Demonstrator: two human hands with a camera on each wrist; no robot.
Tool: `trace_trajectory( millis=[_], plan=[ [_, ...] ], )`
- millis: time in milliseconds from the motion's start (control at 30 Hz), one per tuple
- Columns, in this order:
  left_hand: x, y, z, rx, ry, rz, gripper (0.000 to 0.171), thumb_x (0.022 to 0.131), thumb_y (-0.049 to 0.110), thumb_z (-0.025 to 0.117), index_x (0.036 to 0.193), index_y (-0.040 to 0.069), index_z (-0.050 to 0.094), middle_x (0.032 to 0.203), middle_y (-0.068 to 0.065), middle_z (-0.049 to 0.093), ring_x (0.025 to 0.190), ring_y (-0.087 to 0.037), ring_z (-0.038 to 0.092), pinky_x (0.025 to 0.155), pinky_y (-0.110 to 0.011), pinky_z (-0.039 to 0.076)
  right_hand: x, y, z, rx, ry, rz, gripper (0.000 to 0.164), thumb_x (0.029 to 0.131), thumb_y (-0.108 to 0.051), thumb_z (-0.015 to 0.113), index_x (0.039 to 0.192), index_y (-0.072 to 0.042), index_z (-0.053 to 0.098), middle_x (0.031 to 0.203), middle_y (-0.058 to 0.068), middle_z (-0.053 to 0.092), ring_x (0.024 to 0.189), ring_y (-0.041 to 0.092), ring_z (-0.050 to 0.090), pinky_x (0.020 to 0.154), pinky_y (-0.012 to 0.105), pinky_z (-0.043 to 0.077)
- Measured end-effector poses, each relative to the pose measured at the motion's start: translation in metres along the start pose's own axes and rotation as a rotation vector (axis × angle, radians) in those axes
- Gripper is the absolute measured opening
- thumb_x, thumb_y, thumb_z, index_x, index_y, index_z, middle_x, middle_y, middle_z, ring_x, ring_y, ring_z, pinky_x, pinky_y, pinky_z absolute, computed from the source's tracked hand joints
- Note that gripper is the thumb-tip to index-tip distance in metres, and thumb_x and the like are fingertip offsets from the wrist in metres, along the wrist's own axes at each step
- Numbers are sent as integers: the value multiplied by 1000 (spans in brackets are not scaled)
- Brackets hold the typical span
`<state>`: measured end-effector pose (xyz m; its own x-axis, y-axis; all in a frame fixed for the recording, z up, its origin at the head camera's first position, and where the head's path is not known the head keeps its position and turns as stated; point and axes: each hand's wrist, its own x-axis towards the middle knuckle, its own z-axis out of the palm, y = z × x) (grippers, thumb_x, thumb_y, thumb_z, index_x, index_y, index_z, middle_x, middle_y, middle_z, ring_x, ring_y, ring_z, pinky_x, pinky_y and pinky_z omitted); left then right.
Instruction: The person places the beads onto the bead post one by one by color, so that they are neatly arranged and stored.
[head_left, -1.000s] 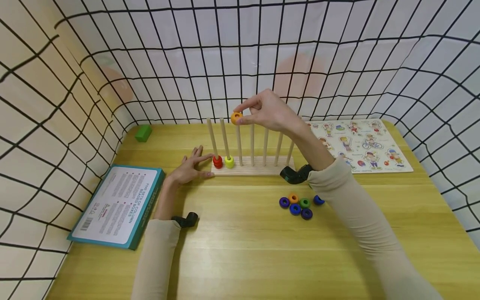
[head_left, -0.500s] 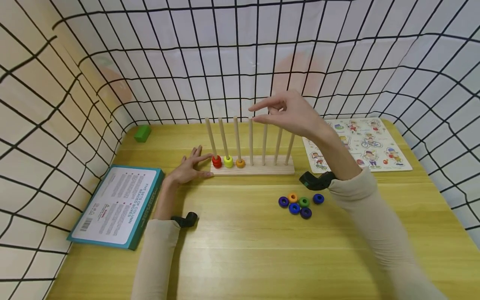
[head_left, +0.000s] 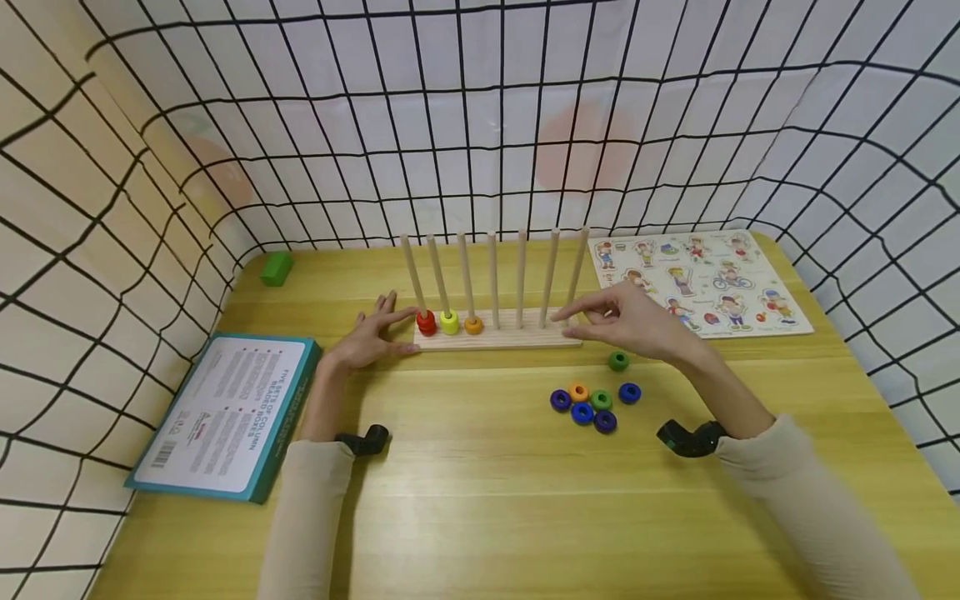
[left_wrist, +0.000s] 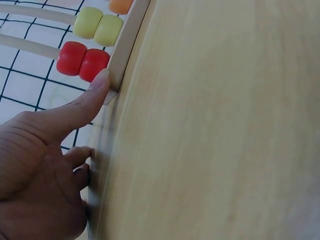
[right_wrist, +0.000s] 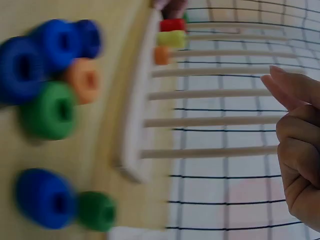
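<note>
A wooden peg rack (head_left: 517, 337) with several upright pegs stands across the table. Two red beads (head_left: 426, 323) are stacked on its leftmost peg, two yellow beads (head_left: 449, 322) on the second and one orange bead (head_left: 473, 325) on the third. My left hand (head_left: 365, 342) rests at the rack's left end, fingers spread; in the left wrist view the thumb (left_wrist: 95, 92) touches the base beside the lower red bead. Near the rack's right end hovers my right hand (head_left: 630, 323), holding nothing, with a gap between thumb and index finger.
Loose blue, purple, orange and green beads (head_left: 601, 400) lie in front of the rack's right end, a dark green one (head_left: 618, 361) nearer to it. At left lies a boxed set (head_left: 217, 417); behind it, a green block (head_left: 277, 269). A picture board (head_left: 705, 283) lies back right.
My right hand has let go of the orange bead, which slid down the third peg to the base. That hand then moved right and down. My left hand stays at the rack.
</note>
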<state>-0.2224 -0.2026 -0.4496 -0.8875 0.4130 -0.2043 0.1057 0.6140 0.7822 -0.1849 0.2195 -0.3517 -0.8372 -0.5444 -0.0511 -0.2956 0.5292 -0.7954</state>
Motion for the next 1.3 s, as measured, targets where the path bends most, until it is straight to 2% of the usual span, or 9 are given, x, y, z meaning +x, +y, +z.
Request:
trace_trajectory(
  millis=[67,200,300,467,800,1033,1300],
  plan=[
    [-1,1,0,-5,0,-2,73,97,23,74,159,10,40,174,-17,-10,161,-35,-19,125,-61,-23,-4,17,8,23,-39,27,24,98,-23,73,119,-14,78,54,-6,33,48,6,26,50,22,29],
    [-1,1,0,-11,-1,-1,73,97,24,74,160,9,39,174,-17,-11,161,-35,-20,124,-61,-24,-14,42,21,48,-112,88,30,96,-22,76,121,-6,76,57,-5,37,51,5,30,51,21,30],
    [-1,2,0,-14,-6,-3,72,97,23,73,160,9,39,174,-17,-12,160,-35,-21,124,-62,-25,-19,54,27,63,-159,126,32,95,-22,76,121,-5,76,60,-4,43,52,5,32,51,21,30],
    [0,0,0,-7,-7,-11,72,97,22,73,160,10,39,174,-16,-12,160,-34,-22,124,-61,-24,-23,64,34,69,-209,154,31,94,-24,77,120,-7,77,59,-5,40,48,4,28,50,19,27],
    [2,-1,1,-11,-7,-24,72,97,22,73,160,12,39,175,-13,-12,161,-30,-22,125,-59,-24,-21,74,37,49,-218,111,27,94,-20,77,117,-6,78,61,-5,43,50,2,30,51,19,29],
    [3,0,1,-4,-8,-16,73,97,22,74,160,11,39,174,-15,-12,161,-32,-22,125,-60,-24,-21,74,32,67,-174,167,27,95,-18,76,116,-2,78,58,-3,47,49,2,33,51,18,29],
    [2,-2,1,3,-6,-20,74,97,22,74,160,10,39,174,-15,-11,161,-32,-22,125,-61,-23,-22,77,28,12,-135,232,33,91,-25,81,119,-7,77,53,-9,35,47,4,26,48,19,24]
  ],
)
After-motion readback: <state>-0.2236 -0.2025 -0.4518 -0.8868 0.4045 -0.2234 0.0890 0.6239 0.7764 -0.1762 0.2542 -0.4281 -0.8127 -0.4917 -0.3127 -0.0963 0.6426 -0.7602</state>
